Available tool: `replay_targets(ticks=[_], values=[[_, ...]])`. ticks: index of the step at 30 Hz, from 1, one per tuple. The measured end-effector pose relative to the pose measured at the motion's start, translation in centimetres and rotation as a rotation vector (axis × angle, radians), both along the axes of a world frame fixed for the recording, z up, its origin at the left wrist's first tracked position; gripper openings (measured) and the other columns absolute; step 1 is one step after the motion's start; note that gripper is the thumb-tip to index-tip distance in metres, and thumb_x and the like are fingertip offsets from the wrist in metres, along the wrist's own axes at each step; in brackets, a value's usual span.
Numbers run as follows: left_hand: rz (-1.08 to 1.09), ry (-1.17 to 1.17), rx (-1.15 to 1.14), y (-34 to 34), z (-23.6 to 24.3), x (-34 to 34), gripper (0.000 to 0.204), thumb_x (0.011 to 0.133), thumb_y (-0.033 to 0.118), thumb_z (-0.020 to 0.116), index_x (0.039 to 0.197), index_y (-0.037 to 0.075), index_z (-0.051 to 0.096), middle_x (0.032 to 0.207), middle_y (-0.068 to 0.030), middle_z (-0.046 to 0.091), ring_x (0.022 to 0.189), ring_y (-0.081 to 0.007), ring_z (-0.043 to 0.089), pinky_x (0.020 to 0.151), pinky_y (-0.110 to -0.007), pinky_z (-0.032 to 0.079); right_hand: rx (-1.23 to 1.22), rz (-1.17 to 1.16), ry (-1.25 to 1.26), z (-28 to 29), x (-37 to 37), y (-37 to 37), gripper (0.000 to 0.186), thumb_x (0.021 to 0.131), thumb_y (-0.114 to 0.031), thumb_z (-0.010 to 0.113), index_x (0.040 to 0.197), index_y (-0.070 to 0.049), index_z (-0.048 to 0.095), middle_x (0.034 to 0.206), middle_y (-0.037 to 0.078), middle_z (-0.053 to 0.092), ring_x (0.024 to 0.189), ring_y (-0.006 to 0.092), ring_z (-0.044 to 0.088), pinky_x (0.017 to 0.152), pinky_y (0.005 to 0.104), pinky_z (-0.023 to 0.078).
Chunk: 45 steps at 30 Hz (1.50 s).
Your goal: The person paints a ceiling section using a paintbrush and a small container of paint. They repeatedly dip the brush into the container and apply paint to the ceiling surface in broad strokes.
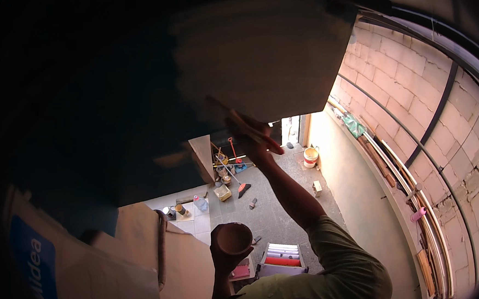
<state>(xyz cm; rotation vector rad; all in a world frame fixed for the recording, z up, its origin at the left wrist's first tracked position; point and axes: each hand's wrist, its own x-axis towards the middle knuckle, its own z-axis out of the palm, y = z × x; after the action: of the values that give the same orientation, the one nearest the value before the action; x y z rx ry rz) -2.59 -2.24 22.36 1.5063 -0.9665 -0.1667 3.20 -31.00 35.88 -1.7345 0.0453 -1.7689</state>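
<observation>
Raised in front of me, my right hand is closed around a paintbrush; its reddish handle end sticks out below the fist. The brush's head reaches up to a large shaded panel, though dimness hides whether it touches. A lighter brownish coat covers the panel's right part, with a ragged border against the dark blue left part. Lower down, my left hand grips a round brown cup from its left side, with the open top facing up. What lies inside the cup is hard to make out.
Far below is a grey floor with a broom, a white bucket, cans and a clear bottle. Under me stands a ladder or step stool. Pipes and planks line the block wall at right.
</observation>
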Motion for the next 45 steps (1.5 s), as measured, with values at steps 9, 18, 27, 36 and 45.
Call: replay_targets(ticks=[9,18,27,36,45], values=[[0.081,-0.061,0.055,0.6,0.6,0.9,0.086,0.048,0.013,0.093,0.121,0.002,0.049,0.111,-0.0123,0.061,0.101,-0.0241,0.061,0.089,-0.038,0.051,-0.334,0.115,-0.004,4.0,6.4,0.2,0.023,0.085,-0.009,0.069,0.108,-0.009,0.069,0.095,0.011,0.071,0.078,0.0182,0.069,0.064,0.031,0.055],[-0.012,-0.158,0.089,-0.7,2.0,0.7,0.088,0.05,0.015,0.094,0.122,0.004,0.043,0.111,-0.0126,0.061,0.102,-0.025,0.062,0.087,-0.037,0.051,0.164,-0.03,0.065,-0.1,-7.4,-13.5,0.03,0.087,-0.015,0.07,0.114,-0.002,0.067,0.09,0.011,0.072,0.067,0.0111,0.065,0.063,0.0262,0.053],[-0.028,-0.183,0.074,-0.4,1.0,0.4,0.096,0.05,0.021,0.095,0.127,0.003,0.039,0.116,-0.0134,0.058,0.106,-0.0249,0.06,0.091,-0.038,0.05,0.511,-0.545,-0.216,-12.0,-33.2,-32.9,0.028,0.086,-0.02,0.07,0.103,0.003,0.07,0.078,0.007,0.069,0.06,0.0124,0.064,0.06,0.0259,0.052],[-0.068,-0.082,0.026,-1.9,-2.7,0.4,0.094,0.05,0.022,0.095,0.125,0.003,0.041,0.115,-0.0126,0.058,0.105,-0.0243,0.06,0.091,-0.037,0.049,1.118,-0.084,-0.447,-38.4,-31.9,-9.1,0.027,0.086,-0.018,0.071,0.107,-0.006,0.061,0.093,0.005,0.066,0.071,0.0156,0.064,0.06,0.0302,0.054],[-0.246,-0.073,0.076,-1.3,-5.8,-1.6,0.092,0.052,0.024,0.094,0.126,0.004,0.043,0.116,-0.0129,0.058,0.105,-0.0248,0.061,0.09,-0.037,0.05,1.566,-0.024,-0.287,-46.2,-32.2,11.1,0.033,0.087,-0.026,0.07,0.111,-0.006,0.057,0.092,0.008,0.065,0.068,0.019,0.064,0.058,0.0284,0.055]])
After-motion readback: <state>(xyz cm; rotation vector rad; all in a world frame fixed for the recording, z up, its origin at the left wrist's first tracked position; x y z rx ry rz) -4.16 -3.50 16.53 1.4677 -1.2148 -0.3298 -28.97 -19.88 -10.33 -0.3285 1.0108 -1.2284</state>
